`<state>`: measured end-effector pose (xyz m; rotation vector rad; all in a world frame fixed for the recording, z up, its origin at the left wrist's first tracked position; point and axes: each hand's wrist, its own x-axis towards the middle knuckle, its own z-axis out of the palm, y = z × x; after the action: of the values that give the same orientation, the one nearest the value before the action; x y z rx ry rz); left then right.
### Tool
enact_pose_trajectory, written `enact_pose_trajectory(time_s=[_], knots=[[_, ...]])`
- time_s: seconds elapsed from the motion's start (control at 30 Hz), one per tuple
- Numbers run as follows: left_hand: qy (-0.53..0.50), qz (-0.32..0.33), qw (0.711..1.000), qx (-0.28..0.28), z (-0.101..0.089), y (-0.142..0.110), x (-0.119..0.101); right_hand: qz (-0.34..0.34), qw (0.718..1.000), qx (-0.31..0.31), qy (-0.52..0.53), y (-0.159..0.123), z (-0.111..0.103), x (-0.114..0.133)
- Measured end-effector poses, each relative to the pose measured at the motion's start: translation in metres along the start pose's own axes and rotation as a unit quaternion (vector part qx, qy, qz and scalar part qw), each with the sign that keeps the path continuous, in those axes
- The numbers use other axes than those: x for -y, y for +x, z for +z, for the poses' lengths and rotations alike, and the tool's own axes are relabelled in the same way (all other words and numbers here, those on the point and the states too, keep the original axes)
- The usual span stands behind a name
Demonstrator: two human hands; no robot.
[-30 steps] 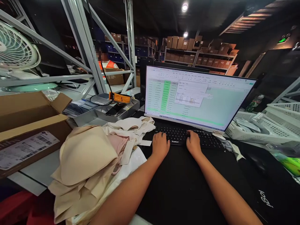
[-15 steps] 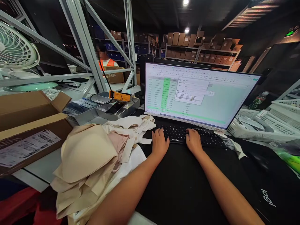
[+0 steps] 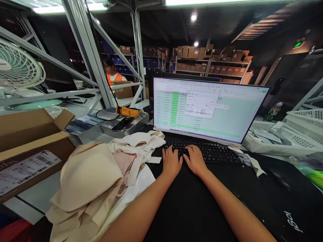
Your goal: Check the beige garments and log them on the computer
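Black full-size keyboard [image 3: 222, 154] sits on our dark desk mat [image 3: 194, 205] in front of the monitor [image 3: 242, 114]; both our hands are on it. L hand [image 3: 172, 163] is at its left part, R hand [image 3: 196, 160] just beside, nearer the middle. Neither grip holds anything: fingers spread, loosely bent over the keys; can't tell if any key is down. Main risk, we'd say: mistypes, b/c the hands are so close that fingers could stray onto neighbouring keys. Also, a pop-up window [image 3: 200, 106] overlies the spreadsheet [image 3: 164, 104]; w/ focus in the wrong one, input could land in the wrong field. Txt too small to read. Our L forearm [image 3: 143, 203] is next to the beige cupped garment [image 3: 91, 174] and white plastic bag [image 3: 142, 179]; a careless elbow could drag that pile, poss. pushing the off-white garment [image 3: 145, 141] onto the keys.
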<state>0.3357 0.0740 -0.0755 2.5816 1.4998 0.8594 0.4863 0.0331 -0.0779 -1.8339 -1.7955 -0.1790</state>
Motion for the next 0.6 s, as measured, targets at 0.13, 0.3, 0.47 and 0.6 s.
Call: enact_pose_trajectory(time_s=[0.13, 0.3, 0.47, 0.6], knots=[[0.014, 0.011, 1.0, -0.01, 0.001, 0.0, 0.0, -0.009, 1.0, -0.007, -0.01, 0.002, -0.003, -0.002], [0.01, 0.022, 1.0, -0.019, 0.001, -0.002, 0.0, -0.007, 1.0, -0.017, -0.016, 0.001, -0.004, -0.004], [0.005, 0.032, 0.999, -0.02, -0.001, -0.003, 0.0, -0.006, 1.0, 0.002, -0.015, -0.002, 0.0, -0.009], [0.009, 0.031, 0.999, -0.017, -0.001, -0.002, 0.0, -0.004, 1.0, 0.008, -0.019, -0.002, 0.0, -0.012]])
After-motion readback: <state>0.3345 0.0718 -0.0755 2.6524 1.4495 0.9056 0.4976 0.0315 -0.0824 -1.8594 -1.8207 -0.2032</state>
